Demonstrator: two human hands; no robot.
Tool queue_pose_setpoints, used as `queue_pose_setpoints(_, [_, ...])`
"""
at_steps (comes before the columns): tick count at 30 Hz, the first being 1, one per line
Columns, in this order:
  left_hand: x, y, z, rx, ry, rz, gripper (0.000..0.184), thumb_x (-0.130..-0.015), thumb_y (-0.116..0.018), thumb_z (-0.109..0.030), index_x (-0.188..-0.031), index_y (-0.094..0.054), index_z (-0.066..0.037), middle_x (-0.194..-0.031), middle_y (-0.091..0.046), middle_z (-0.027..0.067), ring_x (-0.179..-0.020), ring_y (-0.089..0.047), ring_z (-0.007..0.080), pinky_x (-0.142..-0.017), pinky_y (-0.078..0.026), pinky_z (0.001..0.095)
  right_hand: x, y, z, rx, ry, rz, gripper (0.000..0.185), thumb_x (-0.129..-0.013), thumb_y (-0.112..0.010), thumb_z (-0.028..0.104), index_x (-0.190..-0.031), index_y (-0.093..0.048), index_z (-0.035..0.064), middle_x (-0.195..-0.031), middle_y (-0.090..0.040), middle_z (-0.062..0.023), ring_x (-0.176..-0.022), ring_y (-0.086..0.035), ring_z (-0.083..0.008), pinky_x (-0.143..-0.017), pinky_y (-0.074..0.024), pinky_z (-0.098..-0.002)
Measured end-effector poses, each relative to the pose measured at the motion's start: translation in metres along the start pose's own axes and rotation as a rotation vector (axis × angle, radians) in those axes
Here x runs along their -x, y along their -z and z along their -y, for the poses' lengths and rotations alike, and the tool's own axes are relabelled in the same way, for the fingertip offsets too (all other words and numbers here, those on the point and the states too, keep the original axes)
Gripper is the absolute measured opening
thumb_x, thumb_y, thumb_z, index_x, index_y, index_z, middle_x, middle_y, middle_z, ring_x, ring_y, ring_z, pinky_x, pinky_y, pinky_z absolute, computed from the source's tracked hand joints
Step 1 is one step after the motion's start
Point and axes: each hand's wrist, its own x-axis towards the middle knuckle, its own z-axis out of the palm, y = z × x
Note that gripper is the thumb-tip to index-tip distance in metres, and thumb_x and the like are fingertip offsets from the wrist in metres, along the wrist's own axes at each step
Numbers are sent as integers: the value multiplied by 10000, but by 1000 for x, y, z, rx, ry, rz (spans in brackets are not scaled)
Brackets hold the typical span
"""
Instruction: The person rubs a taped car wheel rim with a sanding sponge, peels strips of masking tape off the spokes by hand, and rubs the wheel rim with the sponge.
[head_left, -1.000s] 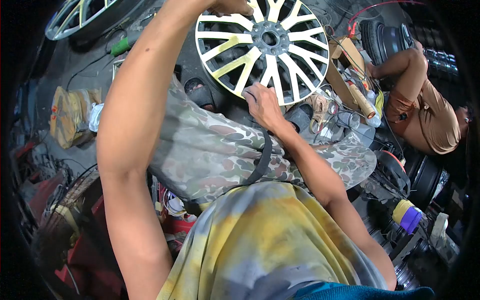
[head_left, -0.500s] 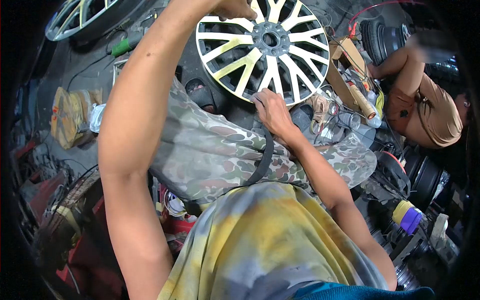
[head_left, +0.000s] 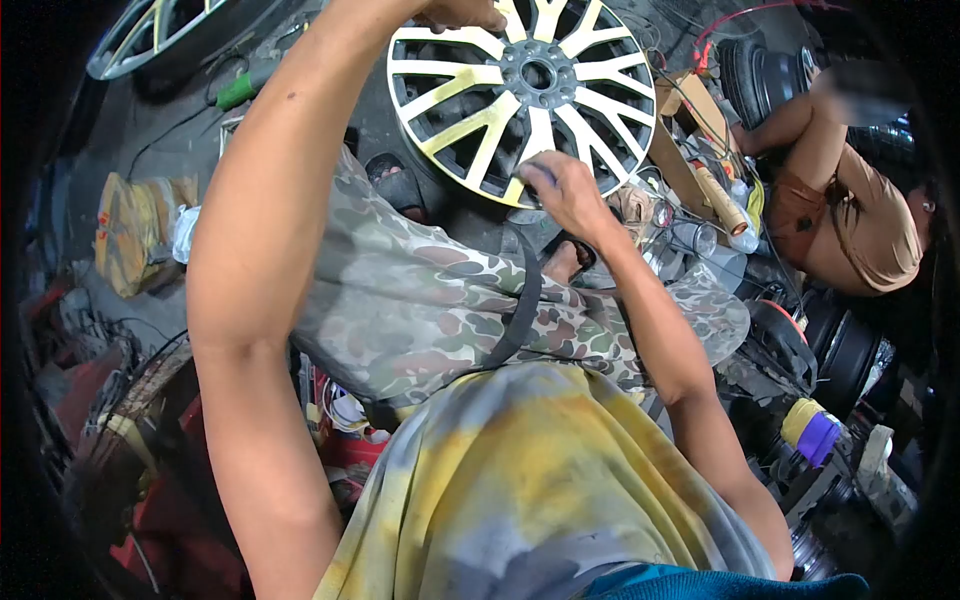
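Observation:
A multi-spoke wheel rim [head_left: 540, 130], with pale spokes and yellowish patches, lies face up before my knees. At the top edge of the view, my left hand [head_left: 462, 14] is partly cut off, its fingers bent over the wheel's upper left edge and a fingertip by a spoke. My right hand [head_left: 568, 195] is closed at the wheel's near edge, over the foot of a lower spoke. Its fingertips are blurred, and what they pinch is too small to make out. My camouflage trousers [head_left: 420, 290] are below the wheel.
Another wheel [head_left: 160, 38] stands at the upper left, near a green-handled tool [head_left: 235, 92]. A yellowish spool [head_left: 130, 235] is at the left. Right of the wheel are a cardboard box [head_left: 680, 165] and cables. A person [head_left: 850, 220] sits at the far right beside a tyre [head_left: 742, 80].
My right hand has moved right and slightly up along the wheel's near edge. My left hand stays at the upper edge. A foot now shows below my right hand.

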Motion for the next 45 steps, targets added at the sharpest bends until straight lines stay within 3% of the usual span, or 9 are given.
queue_pose_setpoints(9, [3, 1, 3, -8, 13, 1, 467, -903, -687, -412, -1157, -747, -25, -1135, -736, 218, -1068, -700, 377, -929, -548, 445, -5, -20, 6, 381, 387, 162, 85, -844, -657, 52, -860, -622, -24, -938, -628, -234, -872, -657, -422, -776, -531, -496])
queue_pose_setpoints(13, [6, 1, 11, 13, 23, 12, 456, -903, -692, -405, -1148, -751, -25, -1128, -741, 211, -1056, -704, 370, -922, -551, 439, -14, 0, 12, 101, 72, 333, 184, -904, -650, 138, -914, -683, -43, -874, -680, -268, -844, -675, -451, -767, -535, -493])
queue_pose_setpoints(14, [5, 0, 13, 19, 26, 11, 456, -903, -692, -405, -1148, -751, -25, -1128, -741, 211, -1056, -704, 370, -922, -551, 439, -18, 3, 9, 132, 40, 222, 206, -920, -636, 160, -906, -700, -35, -839, -685, -278, -821, -679, -461, -748, -537, -498])
queue_pose_setpoints(15, [4, -1, 13, 3, 24, 4, 453, -902, -695, -402, -1147, -751, -24, -1123, -742, 211, -1051, -706, 370, -919, -552, 438, -19, 0, 8, 135, 41, 231, 206, -920, -636, 160, -906, -700, -35, -839, -685, -278, -821, -679, -461, -748, -537, -498])
queue_pose_setpoints(17, [3, -3, 13, -21, 14, -2, 451, -901, -697, -398, -1147, -751, -23, -1119, -744, 210, -1047, -708, 370, -917, -553, 438, -18, -17, 6, 32, 2, -74, 205, -918, -645, 162, -892, -698, -35, -842, -681, -278, -824, -673, -470, -737, -535, -509])
queue_pose_setpoints(22, [12, 2, 6, 29, 38, -9, 444, -907, -692, -395, -1137, -754, -21, -1121, -743, 215, -1038, -710, 366, -910, -553, 442, 20, -70, 18, 283, 14, -220, 132, -937, -624, 114, -875, -623, -3, -837, -672, -264, -749, -670, -469, -682, -528, -535])
queue_pose_setpoints(29, [4, -5, 4, -3, 1, -44, 449, -908, -686, -415, -1152, -756, -45, -1115, -746, 208, -1029, -709, 375, -904, -553, 447, 15, -80, 26, 496, -61, -254, 177, -950, -577, 130, -824, -609, 9, -707, -664, -246, -672, -678, -463, -607, -540, -540])
queue_pose_setpoints(33, [12, 1, -2, 17, 42, 12, 453, -905, -695, -403, -1179, -744, -45, -1127, -742, 211, -1046, -707, 366, -912, -550, 445, 34, -77, 42, 379, -198, -198, 158, -933, -579, 109, -810, -588, 11, -697, -665, -260, -669, -682, -473, -609, -543, -555])
queue_pose_setpoints(45, [13, -4, 4, -22, 24, -4, 395, -915, -683, -373, -1136, -766, -56, -1078, -751, 208, -1017, -715, 367, -896, -554, 449, 8, -85, 17, 379, -139, -264, 255, -1001, -589, 210, -839, -606, 15, -667, -625, -288, -662, -646, -495, -627, -505, -583])
